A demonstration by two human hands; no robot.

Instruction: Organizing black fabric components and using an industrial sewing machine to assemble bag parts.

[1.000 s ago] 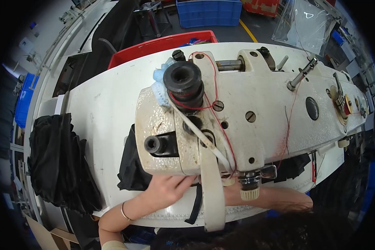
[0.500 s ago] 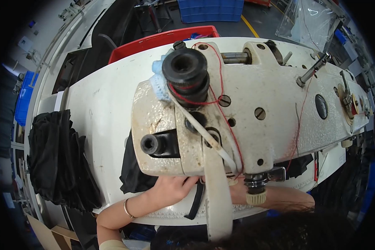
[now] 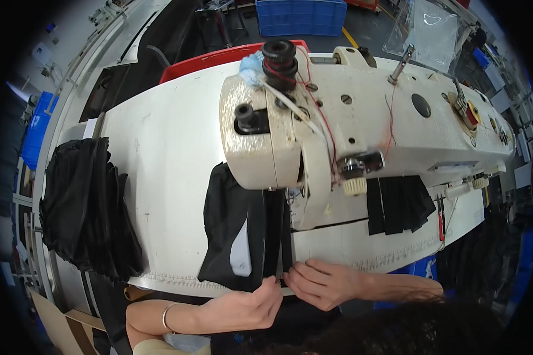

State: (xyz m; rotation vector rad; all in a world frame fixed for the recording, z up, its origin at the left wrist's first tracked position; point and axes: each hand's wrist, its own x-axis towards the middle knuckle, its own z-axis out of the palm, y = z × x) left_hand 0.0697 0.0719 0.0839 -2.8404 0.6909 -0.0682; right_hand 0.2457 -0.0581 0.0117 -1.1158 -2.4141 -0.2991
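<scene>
White sewing table (image 3: 160, 177) bears one sewing machine (image 3: 361, 124); left hand (image 3: 249, 307) and right hand (image 3: 323, 284) both pinch one black strip (image 3: 275, 231).

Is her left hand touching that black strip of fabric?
Touching. The head view shows the left hand with fingertips pinching the black strip at the table edge.

white sewing table (image 3: 172, 148) in my view | cream sewing machine (image 3: 361, 118) sitting on it | black fabric piece (image 3: 231, 231) flat under the needle end | black strips (image 3: 400, 204) right | black fabric pile (image 3: 89, 207) draped over left edge
</scene>
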